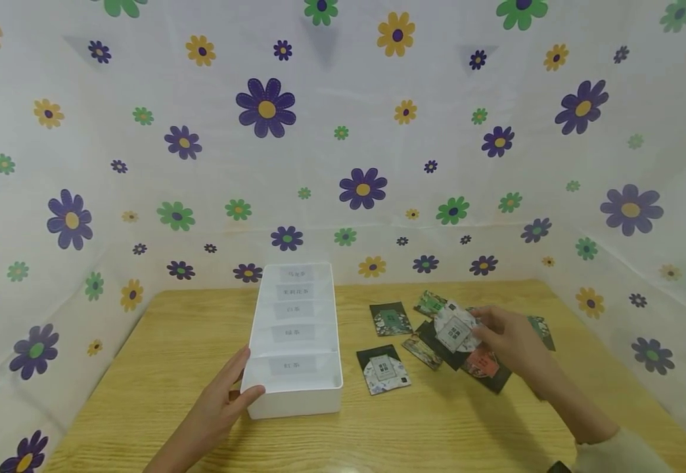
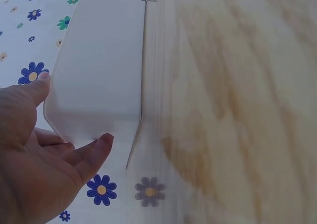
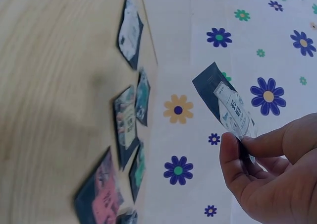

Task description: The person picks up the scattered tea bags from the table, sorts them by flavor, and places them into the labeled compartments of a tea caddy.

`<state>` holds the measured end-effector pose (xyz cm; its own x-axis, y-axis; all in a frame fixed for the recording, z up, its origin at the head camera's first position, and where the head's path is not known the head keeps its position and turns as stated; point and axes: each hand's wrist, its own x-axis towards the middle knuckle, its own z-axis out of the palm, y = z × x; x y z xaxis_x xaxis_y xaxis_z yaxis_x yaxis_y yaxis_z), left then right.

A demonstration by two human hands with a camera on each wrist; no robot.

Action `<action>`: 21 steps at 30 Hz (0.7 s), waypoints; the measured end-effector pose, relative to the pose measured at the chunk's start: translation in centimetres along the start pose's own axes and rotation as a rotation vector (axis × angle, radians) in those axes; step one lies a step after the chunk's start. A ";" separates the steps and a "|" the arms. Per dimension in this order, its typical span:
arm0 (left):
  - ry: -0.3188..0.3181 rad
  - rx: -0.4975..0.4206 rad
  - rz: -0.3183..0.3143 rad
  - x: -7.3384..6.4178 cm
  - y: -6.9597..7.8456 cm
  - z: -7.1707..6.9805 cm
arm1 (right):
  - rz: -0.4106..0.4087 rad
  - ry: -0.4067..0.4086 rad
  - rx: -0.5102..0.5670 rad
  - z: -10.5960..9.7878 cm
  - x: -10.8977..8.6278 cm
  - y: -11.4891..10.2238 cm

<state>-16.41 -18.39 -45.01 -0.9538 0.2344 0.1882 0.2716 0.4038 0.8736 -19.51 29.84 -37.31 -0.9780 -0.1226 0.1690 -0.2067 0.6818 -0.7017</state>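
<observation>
In the head view, my left hand (image 1: 219, 401) rests at the near left corner of a long white divided box (image 1: 296, 402), thumb on its front rim and fingers along its side. The box's outer wall (image 2: 99, 60) fills much of the left wrist view beside the left hand (image 2: 54, 149). With thumb and fingertips, my right hand (image 1: 511, 338) pinches the edge of a flat black-and-white sachet (image 1: 457, 332). Raised above several others, this sachet (image 3: 233, 105) shows a printed white label. One red-labelled sachet (image 1: 483, 362) lies partly hidden beneath the right hand.
A green-labelled sachet (image 1: 390, 319) and a white floral sachet (image 1: 383, 369) lie apart, right of the box. More sachets overlap around the right hand, including a green one (image 1: 430, 303). Flower-printed sheeting (image 1: 467, 98) encloses the wooden table (image 1: 402, 433) behind and at both sides.
</observation>
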 end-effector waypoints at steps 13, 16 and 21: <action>-0.004 -0.042 -0.017 0.0 0.1 -0.1 | -0.027 0.001 0.034 0.7 3.5 -3.4; -0.005 -0.048 -0.019 0.0 0.1 -0.1 | -0.059 0.005 0.053 1.5 4.5 -3.9; -0.006 -0.050 -0.012 0.0 0.0 -0.2 | -0.039 0.001 0.106 3.1 6.4 -4.9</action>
<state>-16.44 -18.60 -44.95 -0.9562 0.2347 0.1751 0.2531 0.3620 0.8972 -24.84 23.46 -34.89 -0.9691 -0.1467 0.1981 -0.2464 0.5966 -0.7638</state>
